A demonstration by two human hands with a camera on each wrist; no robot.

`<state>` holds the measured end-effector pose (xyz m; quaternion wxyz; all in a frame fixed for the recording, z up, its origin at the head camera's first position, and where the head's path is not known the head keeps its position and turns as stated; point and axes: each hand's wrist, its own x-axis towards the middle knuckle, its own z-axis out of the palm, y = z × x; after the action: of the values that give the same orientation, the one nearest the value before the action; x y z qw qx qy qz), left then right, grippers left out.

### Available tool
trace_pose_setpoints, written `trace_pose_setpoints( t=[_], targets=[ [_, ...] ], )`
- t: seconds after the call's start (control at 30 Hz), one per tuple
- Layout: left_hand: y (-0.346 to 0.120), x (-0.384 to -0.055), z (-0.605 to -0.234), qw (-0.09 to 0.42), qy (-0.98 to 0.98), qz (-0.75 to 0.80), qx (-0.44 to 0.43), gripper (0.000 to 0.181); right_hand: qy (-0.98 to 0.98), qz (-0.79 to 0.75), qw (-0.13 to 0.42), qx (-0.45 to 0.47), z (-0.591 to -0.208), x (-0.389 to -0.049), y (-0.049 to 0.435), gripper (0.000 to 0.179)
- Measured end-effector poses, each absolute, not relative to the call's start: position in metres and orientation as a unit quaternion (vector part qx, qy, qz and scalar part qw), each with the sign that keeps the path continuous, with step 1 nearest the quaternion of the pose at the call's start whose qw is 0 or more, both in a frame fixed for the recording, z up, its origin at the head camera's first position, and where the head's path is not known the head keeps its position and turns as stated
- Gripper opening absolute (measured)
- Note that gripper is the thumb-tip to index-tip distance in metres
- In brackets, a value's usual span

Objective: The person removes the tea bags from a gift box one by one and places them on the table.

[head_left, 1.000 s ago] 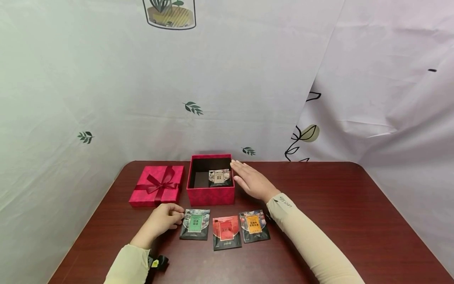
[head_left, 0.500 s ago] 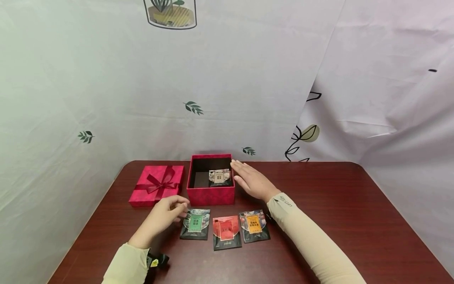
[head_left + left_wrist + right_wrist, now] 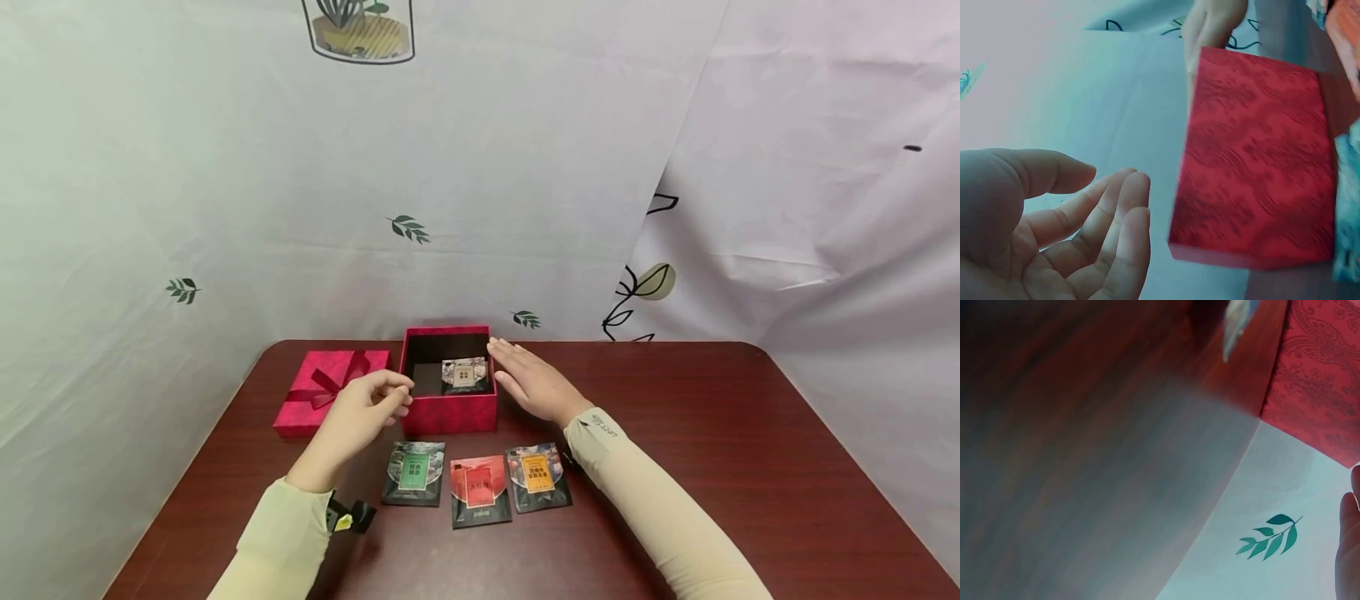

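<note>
- The left hand (image 3: 363, 415) is partly open, thumb and bent fingers apart in the left wrist view with nothing between them; it is held near the front left corner of the red box (image 3: 450, 415).
- The right hand (image 3: 536, 386) lies at the box's right side, fingers straight and together, gripping nothing, fingertips by the rim.
- The box stands uncovered near the back of the desk (image 3: 712, 433), and a tan-labelled packet (image 3: 465, 375) sits in its right half.
- The red lid (image 3: 311, 392), tied with a ribbon bow, rests to the left of the box, partly hidden behind the left hand.
- In front of the box lie, left to right, a green-labelled packet (image 3: 414, 475), a red-labelled packet (image 3: 480, 492) and an orange-labelled packet (image 3: 538, 477).
- Pale fabric (image 3: 525, 167) with leaf prints hangs behind.
</note>
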<state>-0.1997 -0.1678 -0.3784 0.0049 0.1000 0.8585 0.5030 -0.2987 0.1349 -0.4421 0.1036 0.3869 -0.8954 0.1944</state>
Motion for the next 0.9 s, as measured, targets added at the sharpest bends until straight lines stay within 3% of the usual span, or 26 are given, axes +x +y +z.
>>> trace_pose_setpoints(
  t=[0.57, 0.9],
  targets=[
    [-0.127, -0.25, -0.385, -0.027, 0.876, 0.472, 0.097, 0.027, -0.901, 0.193, 0.092, 0.376, -0.441, -0.298, 0.134, 0.054],
    [-0.111, -0.268, -0.393, 0.018, 0.903, 0.424, 0.065, 0.039, -0.9, 0.195, 0.092, 0.38, -0.442, -0.299, 0.135, 0.054]
  ],
)
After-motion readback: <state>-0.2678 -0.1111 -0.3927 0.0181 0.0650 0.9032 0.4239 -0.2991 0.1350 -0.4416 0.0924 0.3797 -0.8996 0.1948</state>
